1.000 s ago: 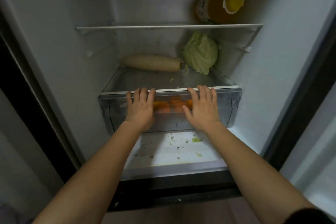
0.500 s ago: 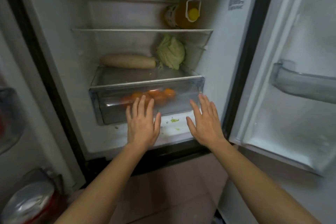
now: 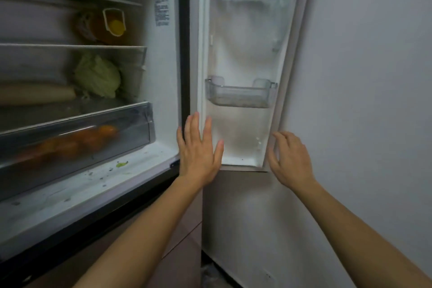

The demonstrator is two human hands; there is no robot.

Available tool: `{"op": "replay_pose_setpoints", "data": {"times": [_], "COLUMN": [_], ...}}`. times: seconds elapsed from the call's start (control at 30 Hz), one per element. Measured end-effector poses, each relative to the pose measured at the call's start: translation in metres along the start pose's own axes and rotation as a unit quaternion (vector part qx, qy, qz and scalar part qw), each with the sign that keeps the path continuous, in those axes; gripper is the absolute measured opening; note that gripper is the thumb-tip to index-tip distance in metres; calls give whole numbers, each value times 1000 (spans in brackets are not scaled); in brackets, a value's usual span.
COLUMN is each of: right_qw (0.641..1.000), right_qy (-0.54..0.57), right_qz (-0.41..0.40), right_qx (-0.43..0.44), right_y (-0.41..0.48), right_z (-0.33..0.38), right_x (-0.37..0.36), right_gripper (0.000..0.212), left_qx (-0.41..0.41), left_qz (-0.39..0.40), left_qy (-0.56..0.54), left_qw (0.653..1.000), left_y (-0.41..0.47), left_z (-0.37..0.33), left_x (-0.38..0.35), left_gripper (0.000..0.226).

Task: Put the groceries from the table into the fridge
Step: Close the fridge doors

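Fridge (image 3: pixel 163 77) open, door (image 3: pixel 245 42) out to the right, both hands empty.
Clear plastic drawer (image 3: pixel 77 138) holds round oranges (image 3: pixel 70 142); crinkly cabbage (image 3: pixel 98 77) on the shelf above. Door's free edge runs vertical, just beside the right hand (image 3: pixel 289 159), the nearer one, fingers loosely curled; left hand (image 3: pixel 198 154) flat, fingers straight, near the hinge side.

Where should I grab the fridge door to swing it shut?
Take the fridge door by its free long edge, low down beside the right hand, coming from the wall side. It stands open, hinged at the fridge body, so that edge likely gives most leverage.
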State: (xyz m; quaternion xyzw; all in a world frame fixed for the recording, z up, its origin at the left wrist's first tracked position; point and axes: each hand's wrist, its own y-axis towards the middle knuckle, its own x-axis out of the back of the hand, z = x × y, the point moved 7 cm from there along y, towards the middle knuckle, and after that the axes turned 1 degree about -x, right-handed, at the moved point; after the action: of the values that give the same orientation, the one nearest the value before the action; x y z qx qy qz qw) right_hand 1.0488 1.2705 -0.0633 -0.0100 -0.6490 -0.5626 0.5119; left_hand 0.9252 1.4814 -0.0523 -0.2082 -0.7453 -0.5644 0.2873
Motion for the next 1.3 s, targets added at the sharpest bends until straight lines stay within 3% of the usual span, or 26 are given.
{"op": "replay_pose_setpoints", "data": {"times": [0.13, 0.23, 0.47, 0.57, 0.63, 0.9, 1.1, 1.23, 1.3], "right_qw": [993, 966, 882, 811, 780, 805, 829, 830, 827], "right_qy": [89, 204, 402, 513, 548, 537, 519, 533, 543], "right_qz": [-8, -8, 26, 82, 76, 64, 6, 9, 37], "right_qx": [-78, -155, -246, -271, -292, -245, -207, -163, -142], "right_y": [22, 44, 105, 115, 115, 110, 67, 27, 6], "right_z": [-38, -58, -84, -77, -76, -80, -60, -35, -14], "right_x": [9, -2, -61, -103, -124, -125, -83, -68, -71], "right_gripper": [44, 46, 60, 64, 63, 60, 92, 83, 67], "left_qx": [-80, -82, -39, -27, -20, -20, -22, 50, 107], "left_qz": [-70, -110, -203, -226, -232, -236, -234, -223, -214], "left_qy": [26, 58, 122, 147, 157, 152, 78, -39, -102], "left_qw": [994, 989, 971, 963, 960, 960, 969, 973, 966], "left_y": [39, 64, 91, 94, 97, 95, 66, 34, 19], "left_z": [-56, -79, -94, -97, -100, -102, -73, -33, -12], "left_x": [9, 8, -9, -16, -20, -12, 28, 65, 79], "left_gripper": [67, 67, 58, 55, 54, 54, 54, 57, 58]}}
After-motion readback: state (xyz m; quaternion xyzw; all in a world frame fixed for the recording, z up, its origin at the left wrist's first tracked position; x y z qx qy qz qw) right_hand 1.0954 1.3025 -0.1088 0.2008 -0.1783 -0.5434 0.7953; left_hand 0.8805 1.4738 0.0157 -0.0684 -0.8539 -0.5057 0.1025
